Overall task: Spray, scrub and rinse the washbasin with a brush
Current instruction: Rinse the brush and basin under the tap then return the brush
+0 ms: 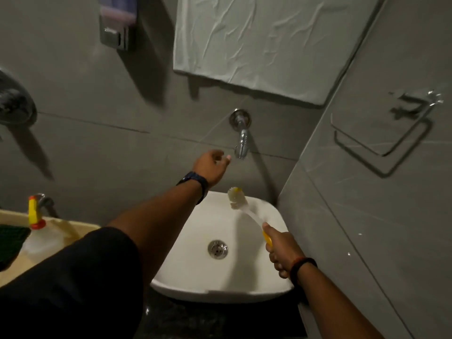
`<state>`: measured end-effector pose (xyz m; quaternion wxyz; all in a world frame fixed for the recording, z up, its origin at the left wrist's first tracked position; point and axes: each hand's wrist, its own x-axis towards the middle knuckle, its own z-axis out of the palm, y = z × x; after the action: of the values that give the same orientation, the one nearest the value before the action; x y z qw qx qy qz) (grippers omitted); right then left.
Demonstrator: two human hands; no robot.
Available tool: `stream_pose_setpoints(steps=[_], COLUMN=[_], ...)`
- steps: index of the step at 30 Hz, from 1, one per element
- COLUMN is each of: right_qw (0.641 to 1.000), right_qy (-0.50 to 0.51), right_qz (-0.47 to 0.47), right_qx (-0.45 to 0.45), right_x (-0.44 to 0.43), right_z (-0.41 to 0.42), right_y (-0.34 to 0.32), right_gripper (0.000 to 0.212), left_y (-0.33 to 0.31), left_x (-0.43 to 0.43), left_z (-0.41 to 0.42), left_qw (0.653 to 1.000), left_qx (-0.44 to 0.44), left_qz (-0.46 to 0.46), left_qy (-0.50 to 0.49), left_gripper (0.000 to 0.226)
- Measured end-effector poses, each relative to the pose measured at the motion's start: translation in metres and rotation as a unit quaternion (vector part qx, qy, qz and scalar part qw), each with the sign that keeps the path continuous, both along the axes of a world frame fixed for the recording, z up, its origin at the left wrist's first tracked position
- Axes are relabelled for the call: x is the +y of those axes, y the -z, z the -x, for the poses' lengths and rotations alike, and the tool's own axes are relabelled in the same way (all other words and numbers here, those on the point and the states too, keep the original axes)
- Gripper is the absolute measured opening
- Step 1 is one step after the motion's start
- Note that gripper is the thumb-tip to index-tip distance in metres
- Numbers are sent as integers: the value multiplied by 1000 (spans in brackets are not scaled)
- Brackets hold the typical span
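Observation:
A white washbasin [195, 270] with a metal drain [217, 249] sits below a chrome wall tap [241, 138]. My right hand [281, 250] grips the yellow handle of a brush [244, 209]; its white bristle head hovers over the basin's back rim. My left hand [211, 166] is raised just left of the tap spout, fingers loosely curled, holding nothing and not touching the tap. No water is visibly running.
A spray bottle with a yellow and red trigger [35, 216] stands on a beige ledge [73, 228] at left. Above hang a soap dispenser [117, 23] and a covered mirror [264, 42]. A towel ring [381, 140] is on the right wall.

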<state>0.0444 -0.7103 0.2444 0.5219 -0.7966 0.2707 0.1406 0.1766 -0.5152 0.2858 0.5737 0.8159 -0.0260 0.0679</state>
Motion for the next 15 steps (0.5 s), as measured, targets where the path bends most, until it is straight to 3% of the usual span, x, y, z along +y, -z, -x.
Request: stream_pose_setpoints(steps=[5, 9, 15], right_qw=[1000, 999, 998], right_qy=[11, 11, 11], right_qz=[-14, -25, -19], right_qx=[5, 23, 58], right_x=[-16, -19, -17], right_z=[-10, -27, -56], right_y=[-18, -17, -6], right_gripper=[55, 57, 60], left_y=[-34, -18, 5], left_x=[-18, -28, -37], left_z=[-40, -60, -74], left_qw=[998, 991, 964], left_qx=[50, 66, 88], left_qz=[45, 91, 222], left_qy=[14, 77, 119], left_gripper=[43, 28, 30])
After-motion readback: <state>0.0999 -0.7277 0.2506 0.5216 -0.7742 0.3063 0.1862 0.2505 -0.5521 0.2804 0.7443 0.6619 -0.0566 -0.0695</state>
